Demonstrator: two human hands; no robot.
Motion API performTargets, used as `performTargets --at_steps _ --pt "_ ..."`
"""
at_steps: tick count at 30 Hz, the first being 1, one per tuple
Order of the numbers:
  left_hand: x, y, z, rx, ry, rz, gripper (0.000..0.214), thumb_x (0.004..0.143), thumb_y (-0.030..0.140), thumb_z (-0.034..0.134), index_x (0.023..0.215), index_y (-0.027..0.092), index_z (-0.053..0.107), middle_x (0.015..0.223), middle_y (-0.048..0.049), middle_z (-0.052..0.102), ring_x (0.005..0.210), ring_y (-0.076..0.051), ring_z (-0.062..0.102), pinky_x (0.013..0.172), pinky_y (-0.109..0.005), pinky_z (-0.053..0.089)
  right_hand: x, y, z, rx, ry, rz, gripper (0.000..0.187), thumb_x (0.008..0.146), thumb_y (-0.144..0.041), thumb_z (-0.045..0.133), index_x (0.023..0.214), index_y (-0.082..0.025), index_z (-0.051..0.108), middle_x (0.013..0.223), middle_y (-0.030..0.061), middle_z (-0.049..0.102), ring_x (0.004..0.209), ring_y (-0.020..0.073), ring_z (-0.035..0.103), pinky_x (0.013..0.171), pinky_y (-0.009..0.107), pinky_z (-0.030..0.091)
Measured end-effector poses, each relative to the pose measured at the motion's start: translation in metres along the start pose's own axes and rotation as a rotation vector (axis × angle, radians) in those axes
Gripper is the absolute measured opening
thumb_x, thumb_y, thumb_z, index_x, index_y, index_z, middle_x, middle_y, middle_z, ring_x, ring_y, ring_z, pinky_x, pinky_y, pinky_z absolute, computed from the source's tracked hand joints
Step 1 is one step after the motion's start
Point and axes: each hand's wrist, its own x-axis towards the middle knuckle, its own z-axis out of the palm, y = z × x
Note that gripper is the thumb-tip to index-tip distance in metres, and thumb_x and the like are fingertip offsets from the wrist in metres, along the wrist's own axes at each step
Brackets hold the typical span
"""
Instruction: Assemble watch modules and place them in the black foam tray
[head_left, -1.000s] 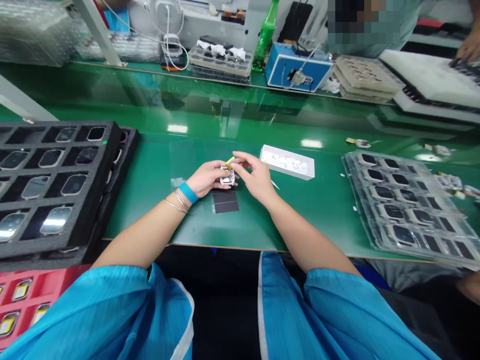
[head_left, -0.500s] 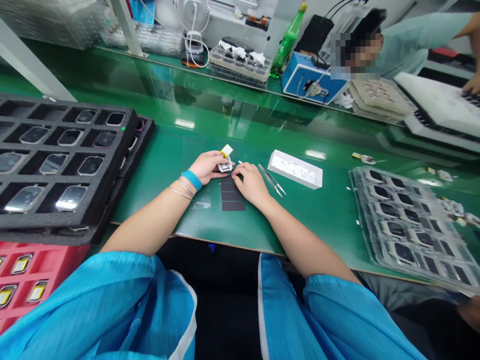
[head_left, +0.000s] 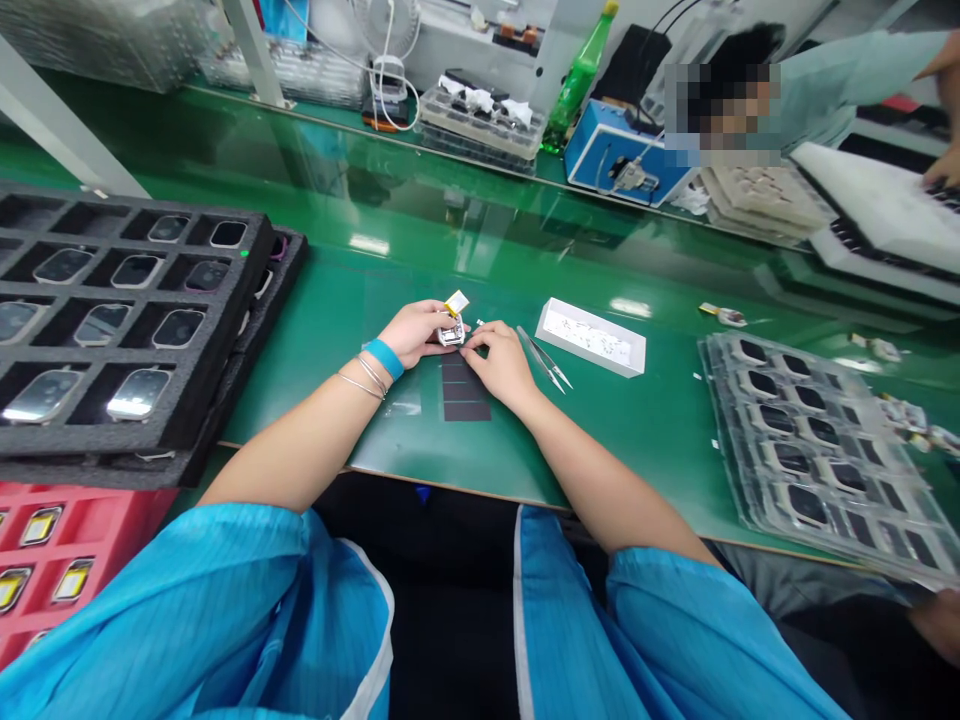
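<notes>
My left hand point(head_left: 414, 334) is closed around a small open watch case point(head_left: 451, 333). A yellow-and-silver battery point(head_left: 456, 302) sticks up from the far side of the case. Close by on the right, my right hand point(head_left: 502, 362) has its thumb and fingertips pressed together at the top of a black sheet cut into strips point(head_left: 466, 402); whatever lies between them is too small to make out. The sheet lies flat on the green bench. Just right of that hand rest metal tweezers point(head_left: 551, 368), beside a shallow white box point(head_left: 636, 362) with tiny dark pieces inside.
Stacked grey foam trays point(head_left: 176, 400) with watches stand at left, above a red tray point(head_left: 97, 520) of battery-fitted cases. Clear plastic trays point(head_left: 832, 450) of watch parts lie at right. A green bottle point(head_left: 581, 75) and a blue box point(head_left: 622, 150) stand behind; another person works at back right.
The watch case has tilted slightly in my left hand, showing more of its inside. My right fingertips have shifted a little left. The tweezers and the white box stay put.
</notes>
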Motion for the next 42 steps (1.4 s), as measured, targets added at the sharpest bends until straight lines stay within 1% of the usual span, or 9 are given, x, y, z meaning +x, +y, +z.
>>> performTargets --at_steps 7,11,15,18,22,27,30,35,42 --pt "0.000 0.000 0.001 0.012 0.010 0.009 0.012 0.069 0.008 0.063 0.078 0.014 0.058 0.075 -0.0048 0.072 0.070 -0.014 0.067 0.078 -0.036 0.057 0.000 -0.007 0.000 -0.094 -0.082 0.033 0.010 0.087 -0.015 0.058 0.081 -0.019 0.065 0.107 0.0103 0.058 0.104 0.0269 0.051 0.094 0.044 0.042" --pt "-0.001 0.001 0.001 0.015 0.028 0.006 0.011 0.070 0.008 0.063 0.078 0.014 0.057 0.075 -0.0042 0.071 0.070 -0.014 0.067 0.077 -0.036 0.057 -0.007 -0.011 -0.006 -0.116 -0.098 -0.058 0.007 0.089 -0.015 0.055 0.086 -0.019 0.060 0.112 0.0116 0.057 0.107 0.0279 0.049 0.091 0.044 0.043" --pt "-0.002 0.002 0.002 0.023 0.031 0.018 0.010 0.070 0.008 0.063 0.077 0.013 0.057 0.074 -0.0043 0.071 0.069 -0.014 0.067 0.071 -0.032 0.057 -0.016 -0.014 -0.020 -0.072 -0.011 -0.193 0.005 0.090 -0.017 0.055 0.086 -0.020 0.058 0.110 0.0105 0.060 0.106 0.0268 0.052 0.093 0.044 0.042" --pt "-0.004 0.001 0.005 0.056 0.037 0.040 0.011 0.070 0.008 0.063 0.078 0.013 0.057 0.073 -0.0046 0.071 0.066 -0.014 0.066 0.066 -0.029 0.057 -0.018 -0.017 -0.034 0.060 0.103 -0.247 0.007 0.091 -0.021 0.056 0.084 -0.022 0.058 0.106 0.0079 0.064 0.105 0.0243 0.056 0.096 0.043 0.042" --pt "-0.009 0.000 0.012 0.124 0.017 0.081 0.013 0.070 0.006 0.062 0.081 0.013 0.059 0.069 -0.0024 0.068 0.059 -0.012 0.064 0.057 -0.026 0.057 -0.018 -0.016 -0.043 0.361 0.165 -0.139 0.010 0.086 -0.027 0.063 0.077 -0.021 0.062 0.090 0.0034 0.071 0.089 0.0200 0.065 0.087 0.037 0.049" --pt "-0.014 -0.003 0.019 0.199 -0.050 0.068 0.014 0.070 0.005 0.065 0.081 0.011 0.061 0.063 0.0001 0.064 0.054 -0.011 0.062 0.050 -0.022 0.057 -0.016 -0.011 -0.039 0.548 0.099 0.018 0.014 0.073 -0.031 0.073 0.069 -0.020 0.065 0.075 0.0011 0.071 0.073 0.0177 0.065 0.075 0.034 0.052" --pt "-0.014 -0.005 0.021 0.206 -0.088 0.048 0.014 0.070 0.005 0.066 0.081 0.011 0.061 0.060 0.0007 0.063 0.053 -0.010 0.061 0.050 -0.021 0.057 -0.015 -0.011 -0.038 0.594 0.057 0.035 0.016 0.068 -0.031 0.076 0.069 -0.019 0.065 0.075 0.0013 0.071 0.072 0.0172 0.065 0.072 0.033 0.053" --pt "-0.015 -0.005 0.022 0.226 -0.110 0.026 0.014 0.070 0.004 0.066 0.081 0.010 0.061 0.060 0.0011 0.061 0.052 -0.009 0.061 0.049 -0.020 0.057 -0.016 -0.013 -0.041 0.581 0.005 0.025 0.015 0.069 -0.028 0.074 0.071 -0.019 0.062 0.074 0.0011 0.069 0.069 0.0155 0.064 0.069 0.031 0.052" --pt "-0.017 -0.004 0.023 0.238 -0.119 0.004 0.011 0.071 0.004 0.065 0.078 0.011 0.060 0.059 0.0008 0.062 0.051 -0.009 0.060 0.048 -0.020 0.056 -0.017 -0.011 -0.039 0.636 -0.045 0.007 0.026 0.071 -0.028 0.075 0.081 -0.021 0.052 0.078 -0.0006 0.068 0.073 0.0146 0.065 0.076 0.032 0.052"
